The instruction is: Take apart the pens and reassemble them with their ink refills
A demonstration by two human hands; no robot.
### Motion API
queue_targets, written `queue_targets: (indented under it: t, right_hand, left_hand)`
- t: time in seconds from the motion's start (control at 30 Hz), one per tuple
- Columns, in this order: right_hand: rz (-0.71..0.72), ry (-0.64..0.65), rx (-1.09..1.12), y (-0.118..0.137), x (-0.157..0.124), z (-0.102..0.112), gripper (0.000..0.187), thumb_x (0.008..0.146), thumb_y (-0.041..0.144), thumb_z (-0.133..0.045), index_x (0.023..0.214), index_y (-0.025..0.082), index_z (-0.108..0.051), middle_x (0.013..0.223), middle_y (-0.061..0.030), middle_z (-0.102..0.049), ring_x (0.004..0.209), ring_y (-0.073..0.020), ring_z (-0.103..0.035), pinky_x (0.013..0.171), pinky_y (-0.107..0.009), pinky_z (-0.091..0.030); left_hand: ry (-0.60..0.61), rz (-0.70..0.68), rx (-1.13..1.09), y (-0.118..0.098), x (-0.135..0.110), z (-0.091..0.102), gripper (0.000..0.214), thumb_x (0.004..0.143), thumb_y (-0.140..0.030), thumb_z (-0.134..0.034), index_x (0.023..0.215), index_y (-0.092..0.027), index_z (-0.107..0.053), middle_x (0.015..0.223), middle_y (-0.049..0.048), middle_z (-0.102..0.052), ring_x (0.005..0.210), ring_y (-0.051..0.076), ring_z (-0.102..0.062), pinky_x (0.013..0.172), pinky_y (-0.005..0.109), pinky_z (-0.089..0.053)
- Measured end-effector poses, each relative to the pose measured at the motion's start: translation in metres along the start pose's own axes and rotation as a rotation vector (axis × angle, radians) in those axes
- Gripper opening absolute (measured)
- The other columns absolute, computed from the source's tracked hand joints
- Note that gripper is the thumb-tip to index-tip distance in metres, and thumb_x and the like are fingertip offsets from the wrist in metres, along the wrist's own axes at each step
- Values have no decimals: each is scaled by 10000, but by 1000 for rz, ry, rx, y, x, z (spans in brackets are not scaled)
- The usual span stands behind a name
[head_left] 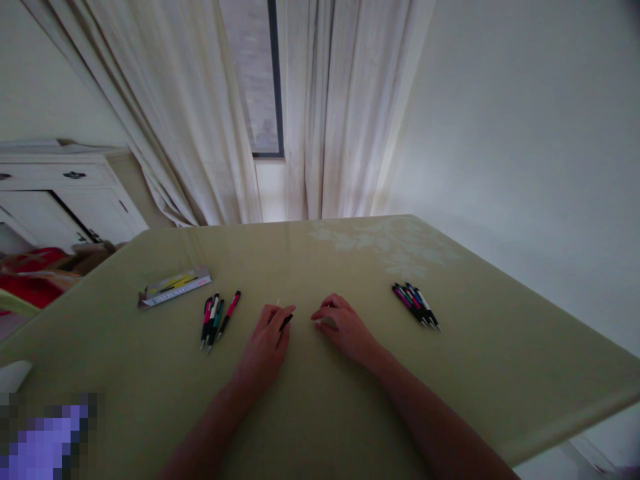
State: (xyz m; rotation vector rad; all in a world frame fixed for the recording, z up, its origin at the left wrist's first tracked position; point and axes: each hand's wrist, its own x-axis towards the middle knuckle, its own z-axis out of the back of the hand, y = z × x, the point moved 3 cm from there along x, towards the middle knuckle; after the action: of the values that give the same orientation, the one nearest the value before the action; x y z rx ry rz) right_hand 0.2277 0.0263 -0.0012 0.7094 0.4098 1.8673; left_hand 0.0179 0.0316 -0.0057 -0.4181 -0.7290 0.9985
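Right of the box [175, 289], your left hand [267, 339] grips a black piece [286, 323]; your right hand [346, 331] curls farther right, its hold unclear

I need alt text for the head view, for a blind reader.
A left hand holds a mostly hidden black item near a curled right hand, at a greenish table. Pens lie left of the hands, another pen group right, and a narrow box farther left.
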Motion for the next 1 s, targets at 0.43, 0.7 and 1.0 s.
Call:
queue_targets:
  t: [0.43, 0.7, 1.0]
  right_hand:
    - [-76, -10, -65, 5, 0, 3, 88, 867, 105, -680, 873, 192, -671, 975, -41, -612, 945, -189, -597, 900, -319, -466]
    - [-106, -25, -48, 3, 1, 5, 107, 865, 78, -651, 879, 179, -683, 945, -38, -615, 882, -175, -602, 853, -300, -471]
    - [-141, -264, 109, -2, 3, 14, 210, 860, 48, -553, 957, 187, -680, 954, -47, -632, 811, -161, -606, 744, -276, -480]
  left_hand:
    - [163, -119, 31, -11, -8, -16, 150, 988, -215, -520, 1003, -202, -668, 1027, 56, -606, 906, 187, -643, 878, 348, -560]
    - [233, -194, 37, -17, -10, -14, 290, 963, -186, -548, 1221, -198, -678, 1164, 102, -609, 1069, 222, -639, 996, 353, -537]
    - [198, -178, 3, -10, -8, -20, 217, 1001, -232, -557, 1160, -203, -702, 1120, 79, -637, 1016, 205, -664, 953, 339, -550]
